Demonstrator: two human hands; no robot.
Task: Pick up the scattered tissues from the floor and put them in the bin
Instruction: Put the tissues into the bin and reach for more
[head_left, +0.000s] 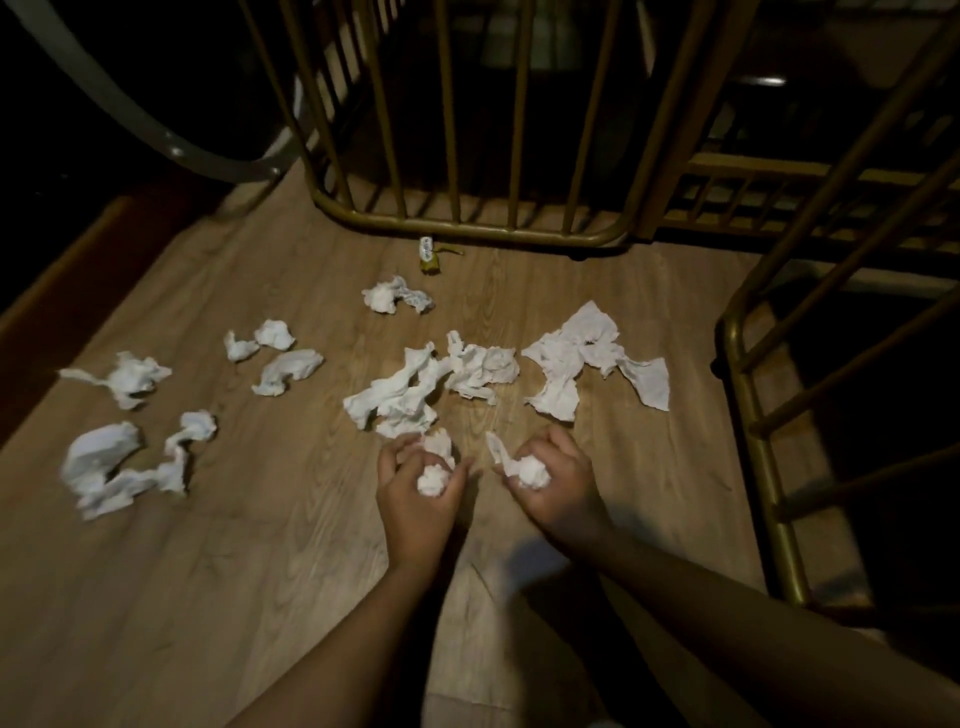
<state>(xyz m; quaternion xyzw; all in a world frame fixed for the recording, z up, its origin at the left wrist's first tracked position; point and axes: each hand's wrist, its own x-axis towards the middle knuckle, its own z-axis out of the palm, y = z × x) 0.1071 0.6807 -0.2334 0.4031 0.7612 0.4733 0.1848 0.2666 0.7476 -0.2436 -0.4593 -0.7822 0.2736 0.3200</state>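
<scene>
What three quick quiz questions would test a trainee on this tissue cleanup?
1. True or false: both hands hold a balled tissue.
2. Which is in view? A) a bin B) a gold railing C) a broom
3. Fill in: the loose tissues lie on the wooden ____.

Key:
1. True: left hand and right hand each grip a tissue.
2. B, the railing; no bin shows.
3. Floor.

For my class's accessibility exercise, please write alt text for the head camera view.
Two bare hands, the left hand and right hand, each hold a balled white tissue above a wooden floor. Many crumpled tissues lie scattered beyond them, before a gold metal railing.
</scene>
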